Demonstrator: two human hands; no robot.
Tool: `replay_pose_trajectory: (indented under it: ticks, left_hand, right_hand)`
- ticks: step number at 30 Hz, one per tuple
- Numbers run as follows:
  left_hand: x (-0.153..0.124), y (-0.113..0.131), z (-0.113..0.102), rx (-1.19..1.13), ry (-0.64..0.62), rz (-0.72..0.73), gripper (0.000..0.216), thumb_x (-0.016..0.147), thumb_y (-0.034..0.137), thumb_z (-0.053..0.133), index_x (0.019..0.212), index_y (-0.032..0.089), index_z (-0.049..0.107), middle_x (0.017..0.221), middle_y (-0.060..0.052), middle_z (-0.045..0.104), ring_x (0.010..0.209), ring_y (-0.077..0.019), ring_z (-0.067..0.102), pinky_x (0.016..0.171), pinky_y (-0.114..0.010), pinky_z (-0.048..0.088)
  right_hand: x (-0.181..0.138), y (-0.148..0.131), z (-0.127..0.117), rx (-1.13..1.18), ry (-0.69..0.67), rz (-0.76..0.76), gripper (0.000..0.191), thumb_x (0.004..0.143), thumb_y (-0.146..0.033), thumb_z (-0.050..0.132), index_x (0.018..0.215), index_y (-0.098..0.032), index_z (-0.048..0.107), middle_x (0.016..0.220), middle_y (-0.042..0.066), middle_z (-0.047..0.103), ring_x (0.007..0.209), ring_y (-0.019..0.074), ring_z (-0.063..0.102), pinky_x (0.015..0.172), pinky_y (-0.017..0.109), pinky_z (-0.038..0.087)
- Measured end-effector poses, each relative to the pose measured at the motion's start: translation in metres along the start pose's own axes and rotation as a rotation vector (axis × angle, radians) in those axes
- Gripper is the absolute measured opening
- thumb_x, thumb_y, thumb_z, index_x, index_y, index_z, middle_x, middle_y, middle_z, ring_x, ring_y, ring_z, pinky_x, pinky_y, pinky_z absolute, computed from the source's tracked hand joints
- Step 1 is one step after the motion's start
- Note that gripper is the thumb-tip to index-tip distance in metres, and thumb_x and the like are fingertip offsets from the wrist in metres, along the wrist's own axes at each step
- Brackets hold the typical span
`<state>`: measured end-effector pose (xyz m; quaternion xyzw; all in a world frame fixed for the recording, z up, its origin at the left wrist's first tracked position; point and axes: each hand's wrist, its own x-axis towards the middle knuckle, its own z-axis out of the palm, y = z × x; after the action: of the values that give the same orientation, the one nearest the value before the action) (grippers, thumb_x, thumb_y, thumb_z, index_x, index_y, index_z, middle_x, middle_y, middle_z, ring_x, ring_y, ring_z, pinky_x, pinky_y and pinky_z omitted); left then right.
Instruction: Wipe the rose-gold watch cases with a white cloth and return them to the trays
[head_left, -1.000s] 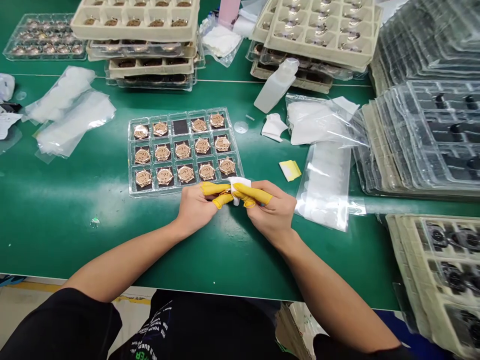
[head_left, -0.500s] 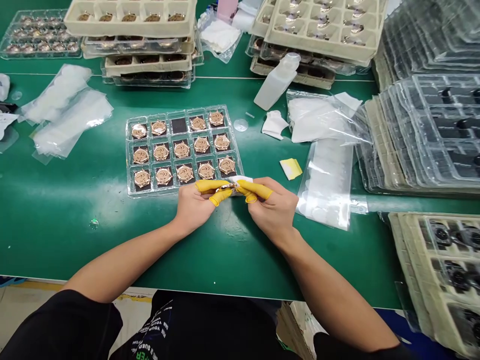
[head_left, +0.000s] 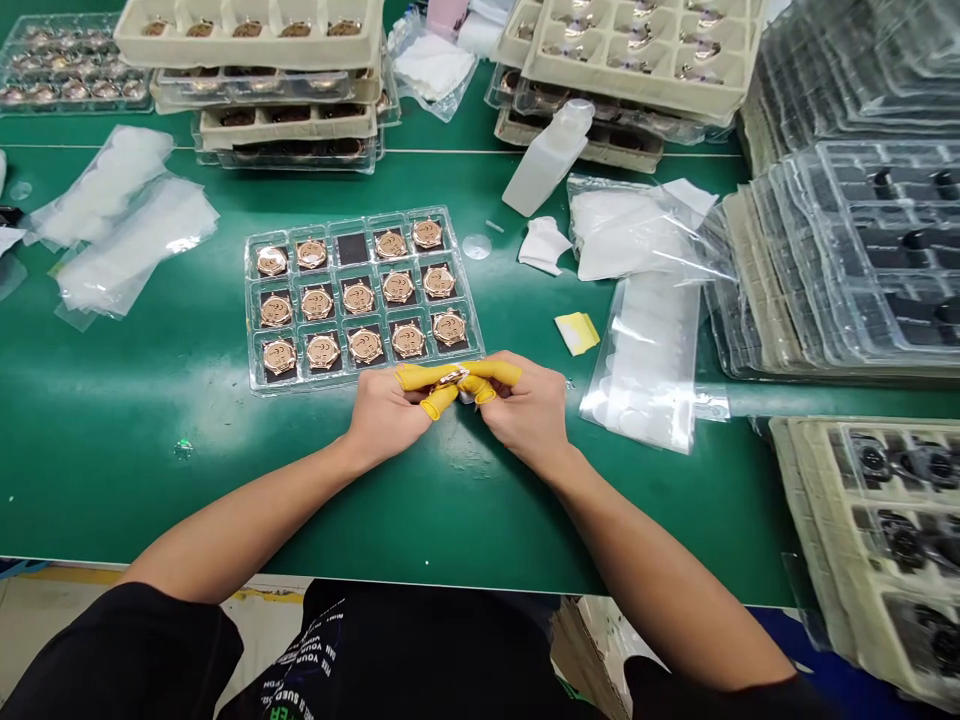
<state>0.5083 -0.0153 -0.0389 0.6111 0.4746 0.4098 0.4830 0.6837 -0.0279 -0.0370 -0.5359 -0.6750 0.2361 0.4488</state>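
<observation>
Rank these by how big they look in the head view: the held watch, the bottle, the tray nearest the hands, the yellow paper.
1. Tray
2. Bottle
3. Yellow paper
4. Held watch, as seen, partly covered

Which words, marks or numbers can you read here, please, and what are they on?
"CE": on the rose-gold watch case backs; the finer lettering there is too small to read.
"YOUR": on the black T-shirt; its other lettering is too distorted or cut off to read surely.
</observation>
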Motion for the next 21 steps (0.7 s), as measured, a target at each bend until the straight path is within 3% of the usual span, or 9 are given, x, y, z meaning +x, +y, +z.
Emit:
replay_pose_trajectory:
  ticks: [3,6,8,12,17,21]
  left_hand:
    - [0.007,0.004,0.000,-0.252,-0.084,-0.220,0.027,0.074,0.028,0.082,0.098,0.017,0.080,0.096,-0.008,0.080,0.083,-0.0213,0.076,0.081,-0.036,0.064]
    - [0.015,0.011,-0.005,-0.483,-0.131,-0.444,0.044,0.067,0.030,0.090,0.104,0.014,0.074,0.092,-0.009,0.079,0.079,-0.0224,0.077,0.077,-0.038,0.066]
    - [0.018,0.015,-0.009,-0.542,-0.124,-0.508,0.051,0.064,0.028,0.092,0.107,0.014,0.069,0.087,-0.008,0.079,0.077,-0.0225,0.078,0.076,-0.038,0.066]
    - [0.020,0.020,-0.013,-0.586,-0.116,-0.543,0.054,0.060,0.026,0.095,0.103,0.015,0.063,0.078,-0.005,0.077,0.073,-0.0212,0.077,0.073,-0.035,0.066]
    - [0.021,0.015,-0.011,-0.589,-0.129,-0.522,0.056,0.059,0.028,0.095,0.102,0.016,0.062,0.084,-0.007,0.078,0.073,-0.0210,0.077,0.070,-0.034,0.065]
    - [0.014,0.011,-0.008,-0.519,-0.171,-0.452,0.050,0.069,0.034,0.090,0.109,0.017,0.065,0.087,-0.006,0.076,0.075,-0.0203,0.076,0.072,-0.036,0.064]
  right_hand:
    - [0.005,0.006,-0.007,-0.161,0.086,-0.102,0.019,0.079,-0.011,0.060,0.078,-0.022,0.075,0.075,0.002,0.072,0.066,0.0136,0.062,0.057,0.026,0.045]
    - [0.011,0.013,-0.014,-0.026,0.253,0.087,0.012,0.087,-0.026,0.065,0.081,-0.021,0.074,0.072,0.002,0.067,0.061,0.0131,0.058,0.054,0.027,0.043]
    - [0.015,0.018,-0.020,0.153,0.292,0.241,0.021,0.087,-0.041,0.069,0.082,-0.021,0.073,0.065,0.000,0.061,0.053,0.0109,0.049,0.050,0.026,0.040]
    - [0.015,0.020,-0.022,0.297,0.257,0.274,0.032,0.078,-0.054,0.079,0.082,-0.023,0.075,0.073,0.000,0.065,0.065,0.0132,0.057,0.061,0.029,0.049]
    - [0.006,0.005,-0.012,0.328,0.113,0.301,0.028,0.080,-0.051,0.078,0.085,-0.024,0.078,0.085,0.002,0.072,0.077,0.0151,0.064,0.067,0.029,0.053]
    - [0.009,0.001,-0.017,0.252,0.139,0.268,0.022,0.084,-0.046,0.075,0.089,-0.025,0.079,0.091,0.003,0.074,0.083,0.0169,0.068,0.076,0.032,0.057]
